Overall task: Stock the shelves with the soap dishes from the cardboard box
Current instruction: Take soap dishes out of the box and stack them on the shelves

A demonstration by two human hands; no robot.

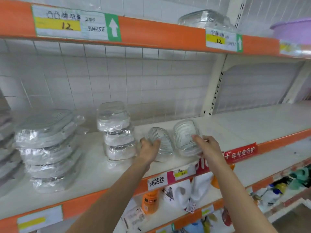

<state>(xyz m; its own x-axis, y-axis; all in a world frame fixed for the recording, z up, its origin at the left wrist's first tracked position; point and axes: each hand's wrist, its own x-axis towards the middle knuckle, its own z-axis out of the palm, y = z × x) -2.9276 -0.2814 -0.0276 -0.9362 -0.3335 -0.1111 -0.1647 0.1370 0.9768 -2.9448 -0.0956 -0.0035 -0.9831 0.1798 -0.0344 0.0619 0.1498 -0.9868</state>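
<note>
clear plastic soap dish (161,143) sits in the left hand (149,149) grip, fingers curled on its near end. right hand (208,147) grips another dish (186,137) just beside it, both pointing lengthwise back into the white shelf (235,125).

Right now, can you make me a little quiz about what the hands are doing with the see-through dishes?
1. True or false: the left hand and right hand each hold a clear soap dish.
2. Which is nearer the wrapped stack? A) left dish B) right dish
3. Fill in: both dishes are over the ____ shelf with the orange front edge.

Key: 1 true; 2 A; 3 white
</note>
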